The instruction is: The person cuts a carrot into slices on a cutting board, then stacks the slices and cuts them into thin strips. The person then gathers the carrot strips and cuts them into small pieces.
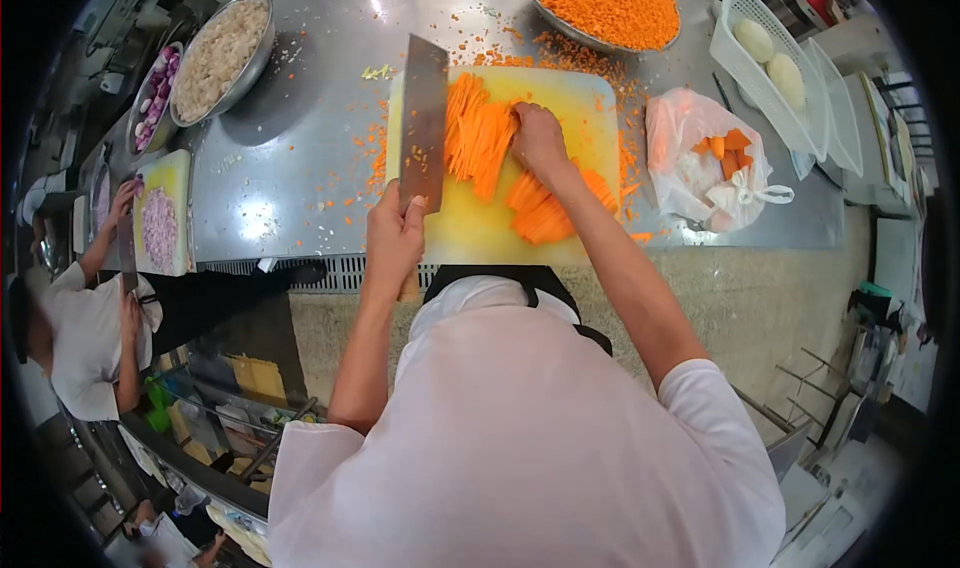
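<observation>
A cleaver (424,118) with a broad blade stands over the left part of a yellow cutting board (470,230). My left hand (396,230) is wrapped round its handle. Thin carrot strips (472,133) lie in a pile right of the blade. My right hand (538,138) is at the right edge of this pile, its fingers bent together against the strips; whether it pinches any is too small to tell. Carrot slices (545,218), overlapping, lie nearer to me, partly under my right forearm.
A bowl of chopped carrot (605,8) stands at the back. At right are a plastic bag (690,158) with carrot pieces and a white basket (735,43). Bowls of pale bits (222,58) and onions (152,103) stand left, near a co-worker (95,338) with a knife.
</observation>
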`<action>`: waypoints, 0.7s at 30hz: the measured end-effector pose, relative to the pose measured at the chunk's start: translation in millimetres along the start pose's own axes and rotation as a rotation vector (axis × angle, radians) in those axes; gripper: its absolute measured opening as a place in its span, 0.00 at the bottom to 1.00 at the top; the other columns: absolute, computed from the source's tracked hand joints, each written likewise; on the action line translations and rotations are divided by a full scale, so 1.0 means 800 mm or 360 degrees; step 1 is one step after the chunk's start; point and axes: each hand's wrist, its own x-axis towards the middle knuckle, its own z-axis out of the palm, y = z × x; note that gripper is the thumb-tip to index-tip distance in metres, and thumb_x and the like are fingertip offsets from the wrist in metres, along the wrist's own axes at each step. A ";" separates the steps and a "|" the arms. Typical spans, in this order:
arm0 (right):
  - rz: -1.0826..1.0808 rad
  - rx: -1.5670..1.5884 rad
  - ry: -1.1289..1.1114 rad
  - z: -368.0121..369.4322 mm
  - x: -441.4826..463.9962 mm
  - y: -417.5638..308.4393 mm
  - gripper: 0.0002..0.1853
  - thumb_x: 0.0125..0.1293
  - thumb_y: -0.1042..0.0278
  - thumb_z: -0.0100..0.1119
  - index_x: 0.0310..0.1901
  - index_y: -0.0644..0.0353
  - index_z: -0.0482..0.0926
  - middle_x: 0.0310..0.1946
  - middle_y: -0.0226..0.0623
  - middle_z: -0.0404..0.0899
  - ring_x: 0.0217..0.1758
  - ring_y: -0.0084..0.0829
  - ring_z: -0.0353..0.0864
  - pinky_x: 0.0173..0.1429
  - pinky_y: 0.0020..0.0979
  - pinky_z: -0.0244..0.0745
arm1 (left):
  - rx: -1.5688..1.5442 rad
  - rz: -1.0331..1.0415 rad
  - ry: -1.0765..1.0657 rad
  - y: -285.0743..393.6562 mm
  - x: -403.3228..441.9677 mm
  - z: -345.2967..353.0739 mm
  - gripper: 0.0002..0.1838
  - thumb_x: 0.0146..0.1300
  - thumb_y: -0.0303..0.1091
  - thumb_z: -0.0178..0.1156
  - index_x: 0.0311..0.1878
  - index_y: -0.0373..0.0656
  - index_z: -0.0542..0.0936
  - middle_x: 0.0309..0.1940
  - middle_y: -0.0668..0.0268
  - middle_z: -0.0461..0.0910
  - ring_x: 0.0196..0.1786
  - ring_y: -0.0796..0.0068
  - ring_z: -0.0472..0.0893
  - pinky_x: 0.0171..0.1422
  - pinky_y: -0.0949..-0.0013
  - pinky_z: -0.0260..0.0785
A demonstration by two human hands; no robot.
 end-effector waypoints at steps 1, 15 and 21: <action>0.0014 0.0080 -0.0013 0.001 0.001 0.001 0.13 0.52 0.78 0.58 0.41 0.66 0.78 0.42 0.52 0.80 0.47 0.51 0.77 0.54 0.46 0.74 | -0.0041 -0.0051 0.0039 -0.004 -0.001 -0.006 0.07 0.68 0.28 0.53 0.45 0.36 0.72 0.17 0.65 0.74 0.13 0.81 0.70 0.15 0.71 0.61; -0.0120 0.0080 0.0436 -0.071 -0.109 0.034 0.12 0.57 0.74 0.61 0.44 0.62 0.81 0.44 0.45 0.80 0.53 0.48 0.75 0.58 0.43 0.72 | -0.0153 -0.0108 -0.0197 -0.015 -0.022 -0.023 0.07 0.68 0.29 0.53 0.47 0.38 0.73 0.15 0.73 0.67 0.12 0.84 0.66 0.13 0.75 0.58; -0.0169 0.0140 0.0502 -0.050 -0.120 0.010 0.16 0.59 0.72 0.59 0.50 0.61 0.79 0.53 0.45 0.76 0.59 0.50 0.71 0.63 0.44 0.68 | 0.0075 0.0284 -0.0349 -0.011 -0.012 0.008 0.08 0.67 0.27 0.53 0.47 0.37 0.74 0.17 0.71 0.71 0.13 0.83 0.67 0.17 0.73 0.60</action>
